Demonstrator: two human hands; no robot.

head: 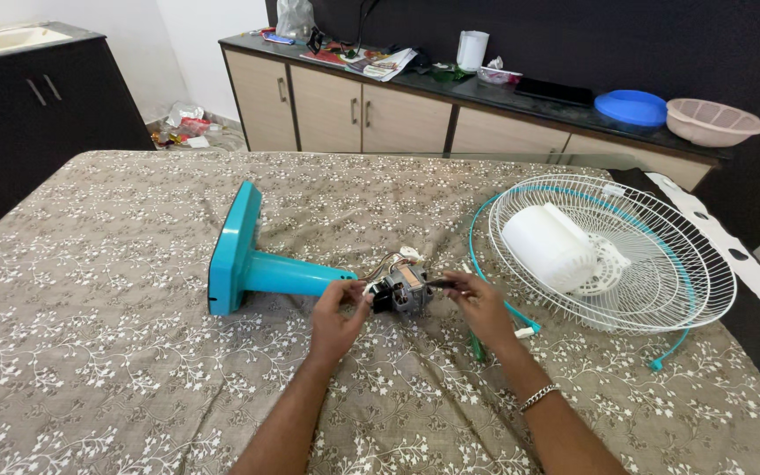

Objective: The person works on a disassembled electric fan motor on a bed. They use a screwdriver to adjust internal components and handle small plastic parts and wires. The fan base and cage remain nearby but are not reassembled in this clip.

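Gripping fan motor [402,288]: left hand [338,314], right hand [478,303]; teal stand [248,264] beside.

Two bare forearms reach in from the bottom edge, with no sleeves showing on either. The right hand [483,308] has a silver chain-link bracelet [538,398] sitting loosely at the wrist. The left hand [338,318] is unadorned, with no ring, watch or glove

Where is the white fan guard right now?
In the head view, the white fan guard lies flat on the patterned tablecloth at the right, beyond the right hand, with a white motor cover resting inside it.
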